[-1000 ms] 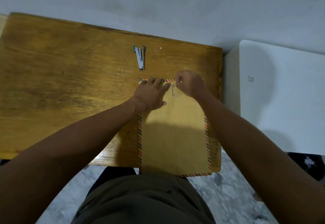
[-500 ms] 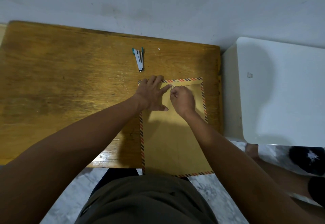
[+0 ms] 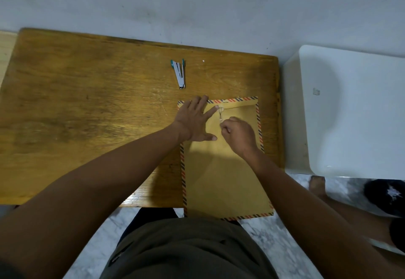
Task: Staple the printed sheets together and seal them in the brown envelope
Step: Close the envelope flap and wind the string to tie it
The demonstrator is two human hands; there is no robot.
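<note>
A brown envelope (image 3: 225, 180) with a striped border lies on the right part of the wooden table (image 3: 87, 103), its flap folded down at the far end. A thin closure string (image 3: 220, 113) hangs from the clasp on the flap. My left hand (image 3: 195, 120) rests flat on the envelope's upper left corner, fingers spread, index tip beside the clasp. My right hand (image 3: 237, 135) is closed just below the string, fingertips pinched at its lower end. A small green-and-silver stapler (image 3: 179, 73) lies behind the envelope. No printed sheets show.
A white cabinet top (image 3: 355, 112) stands close to the table's right edge. The envelope's near end overhangs the table's front edge above my lap. A bare foot (image 3: 317, 185) and a dark object (image 3: 385, 195) are on the marble floor at right.
My right hand moved from above and right of the clasp down to just below it, uncovering the flap's right side. My left hand stayed flat on the envelope.
</note>
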